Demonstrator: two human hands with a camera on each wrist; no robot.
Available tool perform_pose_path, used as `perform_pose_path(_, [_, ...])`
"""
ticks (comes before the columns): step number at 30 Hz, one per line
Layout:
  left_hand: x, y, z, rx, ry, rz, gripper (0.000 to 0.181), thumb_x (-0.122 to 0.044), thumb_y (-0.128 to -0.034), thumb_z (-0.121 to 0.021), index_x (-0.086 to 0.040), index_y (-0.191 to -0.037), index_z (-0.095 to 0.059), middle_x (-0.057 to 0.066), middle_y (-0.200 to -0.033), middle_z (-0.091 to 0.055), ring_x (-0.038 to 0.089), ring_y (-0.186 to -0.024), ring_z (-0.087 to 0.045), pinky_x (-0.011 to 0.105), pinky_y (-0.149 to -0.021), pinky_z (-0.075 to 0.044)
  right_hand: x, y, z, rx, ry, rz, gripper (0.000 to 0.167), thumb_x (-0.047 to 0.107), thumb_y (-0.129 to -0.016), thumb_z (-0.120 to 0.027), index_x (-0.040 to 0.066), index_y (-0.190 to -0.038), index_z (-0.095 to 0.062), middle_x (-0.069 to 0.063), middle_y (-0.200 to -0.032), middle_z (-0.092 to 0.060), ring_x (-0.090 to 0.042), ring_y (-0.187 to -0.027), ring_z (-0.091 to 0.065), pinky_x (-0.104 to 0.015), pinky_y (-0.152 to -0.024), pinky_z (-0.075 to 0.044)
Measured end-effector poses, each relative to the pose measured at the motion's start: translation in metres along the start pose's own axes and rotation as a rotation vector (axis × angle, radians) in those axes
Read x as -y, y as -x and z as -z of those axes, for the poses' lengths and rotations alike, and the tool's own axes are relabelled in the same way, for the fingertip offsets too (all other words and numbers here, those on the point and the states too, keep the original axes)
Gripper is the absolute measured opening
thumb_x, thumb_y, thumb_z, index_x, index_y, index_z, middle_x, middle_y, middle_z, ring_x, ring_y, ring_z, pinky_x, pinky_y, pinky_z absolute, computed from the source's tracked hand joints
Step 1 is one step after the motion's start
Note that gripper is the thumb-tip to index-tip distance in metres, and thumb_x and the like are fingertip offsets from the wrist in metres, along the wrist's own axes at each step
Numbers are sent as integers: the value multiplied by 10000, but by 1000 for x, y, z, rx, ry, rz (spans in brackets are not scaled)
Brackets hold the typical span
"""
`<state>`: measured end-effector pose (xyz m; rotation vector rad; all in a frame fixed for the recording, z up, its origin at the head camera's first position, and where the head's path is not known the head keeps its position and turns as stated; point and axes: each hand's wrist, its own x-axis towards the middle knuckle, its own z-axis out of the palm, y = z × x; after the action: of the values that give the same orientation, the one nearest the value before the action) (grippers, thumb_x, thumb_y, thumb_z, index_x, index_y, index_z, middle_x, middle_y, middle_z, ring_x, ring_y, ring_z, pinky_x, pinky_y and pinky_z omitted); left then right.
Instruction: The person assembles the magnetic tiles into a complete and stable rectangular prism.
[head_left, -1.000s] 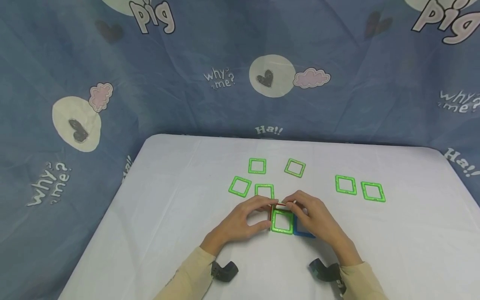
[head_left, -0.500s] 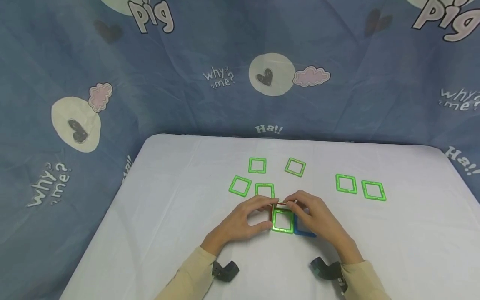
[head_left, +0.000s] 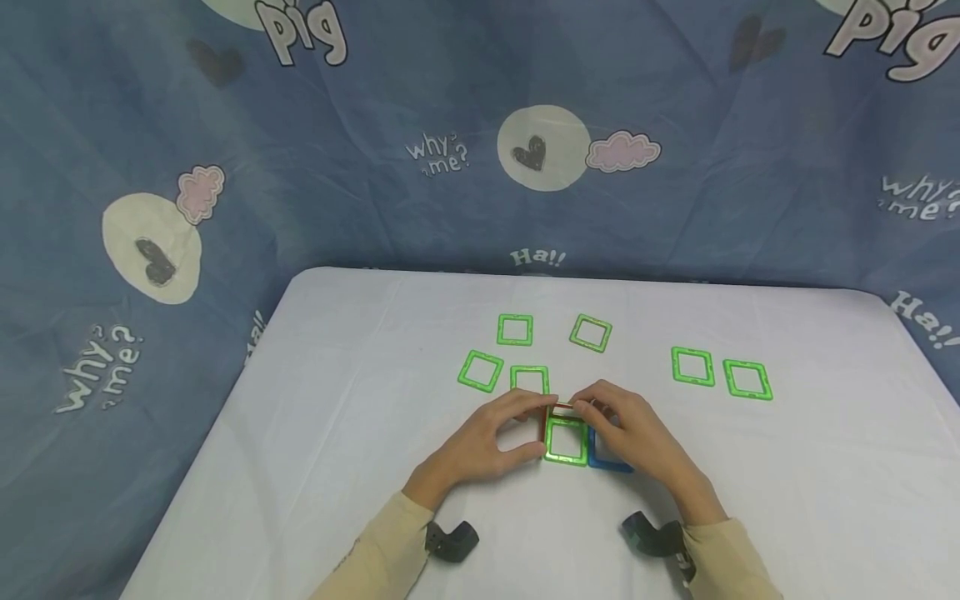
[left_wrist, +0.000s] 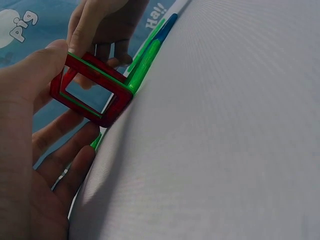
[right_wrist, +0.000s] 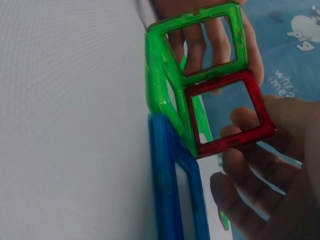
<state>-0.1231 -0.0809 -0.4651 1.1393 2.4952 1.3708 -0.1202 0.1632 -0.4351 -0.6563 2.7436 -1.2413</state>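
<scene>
— White table [head_left: 337, 400] under you: far corners rounded, faint creases, fine weave in the wrist views. Blue cloth [head_left: 360, 208] wraps the back and your left, lightly folded. Pale rounds, dark hearts, pink clouds, "why me?", "Ha!!", "pig". Your grips?

— Your right hand [head_left: 626, 429] pinches the far red square [right_wrist: 217, 146]: thumb on its edge, fingertips behind, gap about closed to the piece. Your left hand [head_left: 487, 437] is part open, thumb and index at opposite ends of the left upright [left_wrist: 119, 106], holding it between them.

— Colour on that one?

— Red from your left wrist, green from your right. Can't tell if it's one piece or two. It stands on the left edge of the base square [head_left: 566, 460], green and flat. Far red square stands at the base's far edge, meeting the left upright at the corner.

— Rest of your table?

— Blue square [head_left: 611, 467] flat, just right of the base, partly under your right hand. Four loose greens [head_left: 514, 317] beyond your hands, nearest one partly behind your left index. Right pair [head_left: 692, 382], also green, lies flat, well apart from the build.
</scene>
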Motion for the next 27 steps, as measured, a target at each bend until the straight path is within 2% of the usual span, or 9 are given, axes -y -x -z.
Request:
perform_pose_path(7, [2, 0, 0, -4, -1, -1, 556, -346, -894, -639, -224, -1399, -440, -63, -1342, -514, 78, -1129, -549, 264, -955, -486, -3, 0, 1, 3, -16, 18, 158, 350, -953, -538, 265, -1024, -651, 139, -951, -641, -15, -804, -589, -232, -731, -518])
perform_pose_path(11, [1, 1, 1, -1, 2, 23, 564, -355, -887, -646, -240, -1399, -439, -98, -1336, -505, 52, -1131, -537, 256, -973, -473, -5, 0, 4, 7, -19, 18, 151, 370, -946, -546, 288, -1032, -639, 162, -955, -637, -20, -828, -596, -237, -749, -524])
perform_pose_path(18, [-1, 1, 1, 16, 0, 59, 569, -378, -884, -644, -267, -1400, -431, -152, -1318, -489, 24, -1116, -533, 245, -976, -470, -10, 3, 16, -36, -5, 4, 194, 306, -953, -554, 184, -1068, -652, 121, -963, -669, -31, -890, -588, -255, -791, -525])
perform_pose_path(27, [-1, 0, 0, 6, 14, 48, 568, -349, -880, -657, -272, -1397, -435, -133, -1318, -504, 42, -1117, -545, 271, -977, -473, -17, 5, 23, -84, 43, -32, 190, 290, -959, -547, 181, -1071, -656, 76, -1056, -675, -52, -977, -593, -281, -823, -531])
